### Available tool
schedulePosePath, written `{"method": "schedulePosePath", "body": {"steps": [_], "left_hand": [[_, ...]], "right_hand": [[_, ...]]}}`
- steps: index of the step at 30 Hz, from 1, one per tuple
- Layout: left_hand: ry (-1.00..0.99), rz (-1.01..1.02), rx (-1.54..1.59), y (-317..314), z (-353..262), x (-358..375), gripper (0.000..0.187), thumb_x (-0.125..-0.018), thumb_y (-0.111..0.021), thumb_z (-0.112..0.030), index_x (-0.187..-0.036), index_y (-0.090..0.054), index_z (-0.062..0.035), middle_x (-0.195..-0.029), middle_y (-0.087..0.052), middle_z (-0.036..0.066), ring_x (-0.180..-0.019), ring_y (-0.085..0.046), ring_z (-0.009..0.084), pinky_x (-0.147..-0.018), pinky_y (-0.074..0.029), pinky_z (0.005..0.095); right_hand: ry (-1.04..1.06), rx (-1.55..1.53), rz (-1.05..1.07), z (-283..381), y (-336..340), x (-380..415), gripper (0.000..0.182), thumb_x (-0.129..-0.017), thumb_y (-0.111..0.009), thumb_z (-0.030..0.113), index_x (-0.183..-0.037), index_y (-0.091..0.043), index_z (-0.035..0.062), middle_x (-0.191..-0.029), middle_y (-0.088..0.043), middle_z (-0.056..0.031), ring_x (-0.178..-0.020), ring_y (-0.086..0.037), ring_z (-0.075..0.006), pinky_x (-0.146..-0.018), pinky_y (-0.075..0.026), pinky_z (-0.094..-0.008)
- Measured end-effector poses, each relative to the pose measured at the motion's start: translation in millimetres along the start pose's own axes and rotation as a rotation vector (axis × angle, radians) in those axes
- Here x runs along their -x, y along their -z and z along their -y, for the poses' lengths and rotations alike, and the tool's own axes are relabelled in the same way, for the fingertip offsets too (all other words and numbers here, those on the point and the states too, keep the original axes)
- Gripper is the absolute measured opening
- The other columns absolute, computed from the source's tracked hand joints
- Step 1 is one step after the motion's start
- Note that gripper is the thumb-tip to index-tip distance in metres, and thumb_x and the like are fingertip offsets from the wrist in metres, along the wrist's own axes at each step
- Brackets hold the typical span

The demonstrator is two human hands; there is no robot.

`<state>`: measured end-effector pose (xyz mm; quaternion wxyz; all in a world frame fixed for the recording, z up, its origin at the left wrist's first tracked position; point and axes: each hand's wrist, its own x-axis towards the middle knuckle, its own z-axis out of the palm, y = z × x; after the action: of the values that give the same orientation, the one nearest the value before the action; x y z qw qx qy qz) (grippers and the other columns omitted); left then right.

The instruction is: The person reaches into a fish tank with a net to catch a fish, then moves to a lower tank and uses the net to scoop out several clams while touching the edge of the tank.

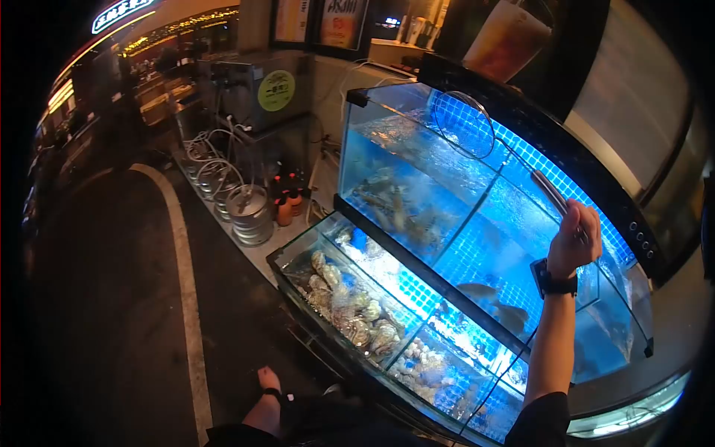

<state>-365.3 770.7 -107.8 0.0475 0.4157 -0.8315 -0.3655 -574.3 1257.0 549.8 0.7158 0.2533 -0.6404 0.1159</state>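
Observation:
My right hand [575, 237], a black watch on its wrist, is raised over the upper glass fish tank [417, 160] and grips the long handle of a round scoop net [463, 124]. The net's hoop hangs above the blue-lit water at the tank's far end. Fish [495, 298] swim below my wrist, and more lie near the tank's left side. My left hand [269, 378] hangs low by my side near the dark floor, only partly seen, with a dark band at the wrist and nothing visible in it.
A lower tank [350, 298] holds piles of shellfish in compartments. Metal kegs [249, 212], hoses and brown bottles [284, 210] stand along the wall to the left. A white line [186, 276] curves across the dark pavement. Lit shop signs hang behind.

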Motion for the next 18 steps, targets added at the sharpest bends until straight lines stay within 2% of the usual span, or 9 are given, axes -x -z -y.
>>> {"method": "schedulePosePath", "body": {"steps": [2,5,9,11,12,14,15,16,18], "left_hand": [[-0.138,0.123,-0.624,26.2,69.3,11.2,0.023,-0.087,-0.046,-0.017,-0.090,-0.058,0.0013,-0.095,-0.061,0.019,-0.093,-0.058,0.0338,-0.083,-0.044,0.0403],[0.331,0.001,-0.328,64.5,115.5,52.0,0.022,-0.083,-0.050,-0.018,-0.088,-0.061,0.0012,-0.090,-0.062,0.019,-0.088,-0.060,0.0345,-0.079,-0.046,0.0414],[0.416,-0.086,-0.283,67.5,160.8,83.5,0.022,-0.077,-0.057,-0.018,-0.086,-0.064,0.0010,-0.084,-0.065,0.019,-0.080,-0.063,0.0355,-0.073,-0.050,0.0429],[0.644,-0.287,-0.031,88.1,96.1,106.5,0.017,-0.073,-0.058,-0.013,-0.078,-0.069,-0.0011,-0.080,-0.067,0.020,-0.079,-0.065,0.0360,-0.071,-0.052,0.0422],[0.699,-0.205,-0.032,76.4,113.5,98.5,0.019,-0.075,-0.056,-0.014,-0.080,-0.068,-0.0006,-0.083,-0.066,0.020,-0.081,-0.065,0.0371,-0.072,-0.052,0.0429],[0.574,-0.286,-0.103,60.5,109.9,85.8,0.020,-0.077,-0.055,-0.016,-0.080,-0.067,0.0001,-0.087,-0.066,0.020,-0.081,-0.064,0.0377,-0.074,-0.052,0.0449],[0.653,-0.319,-0.003,59.2,92.7,71.1,0.020,-0.077,-0.056,-0.017,-0.080,-0.067,-0.0010,-0.087,-0.066,0.018,-0.083,-0.064,0.0361,-0.075,-0.052,0.0438],[0.608,-0.301,0.123,52.3,89.8,56.5,0.019,-0.077,-0.058,-0.019,-0.082,-0.068,-0.0030,-0.087,-0.066,0.017,-0.084,-0.065,0.0341,-0.076,-0.052,0.0424],[0.600,-0.301,0.188,88.6,20.2,36.6,0.020,-0.076,-0.059,-0.022,-0.085,-0.068,-0.0062,-0.088,-0.067,0.015,-0.087,-0.064,0.0334,-0.078,-0.051,0.0414]], "right_hand": [[-0.030,-0.040,0.017,2.1,-15.5,-1.8,0.002,-0.082,-0.066,0.004,-0.082,-0.066,0.0023,-0.067,-0.061,-0.0077,-0.053,-0.053,-0.0138,-0.047,-0.039,-0.0234],[-0.059,-0.086,0.070,-2.9,-35.2,-3.0,0.004,-0.081,-0.068,0.006,-0.080,-0.065,0.0032,-0.067,-0.061,-0.0077,-0.053,-0.054,-0.0143,-0.047,-0.040,-0.0230],[-0.069,-0.055,0.114,-7.6,-64.2,-13.2,0.006,-0.082,-0.068,0.009,-0.083,-0.066,0.0037,-0.070,-0.061,-0.0060,-0.060,-0.058,-0.0124,-0.054,-0.045,-0.0236],[-0.059,-0.028,0.196,-23.4,-76.8,-14.1,0.011,-0.087,-0.063,0.013,-0.088,-0.067,0.0034,-0.077,-0.066,-0.0051,-0.069,-0.062,-0.0113,-0.062,-0.049,-0.0230],[-0.123,-0.230,0.180,-16.9,-87.6,-17.0,0.013,-0.088,-0.062,0.015,-0.090,-0.067,0.0025,-0.079,-0.066,-0.0048,-0.069,-0.061,-0.0093,-0.060,-0.048,-0.0218],[-0.056,-0.189,0.259,-28.0,-101.3,-17.0,0.016,-0.091,-0.058,0.016,-0.096,-0.064,0.0017,-0.076,-0.067,-0.0034,-0.068,-0.061,-0.0071,-0.057,-0.047,-0.0198],[0.032,-0.164,0.308,-32.6,-108.4,-20.3,0.016,-0.091,-0.058,0.015,-0.098,-0.063,0.0015,-0.079,-0.069,-0.0040,-0.069,-0.064,-0.0094,-0.059,-0.049,-0.0218],[-0.156,-0.162,0.418,-59.3,-117.6,-13.8,0.022,-0.093,-0.052,0.015,-0.108,-0.060,0.0014,-0.088,-0.068,-0.0095,-0.079,-0.066,-0.0165,-0.071,-0.051,-0.0276],[-0.148,0.125,0.453,-27.4,-119.9,-50.8,0.024,-0.086,-0.065,0.026,-0.098,-0.065,0.0045,-0.087,-0.069,-0.0109,-0.074,-0.064,-0.0204,-0.067,-0.050,-0.0278]]}}
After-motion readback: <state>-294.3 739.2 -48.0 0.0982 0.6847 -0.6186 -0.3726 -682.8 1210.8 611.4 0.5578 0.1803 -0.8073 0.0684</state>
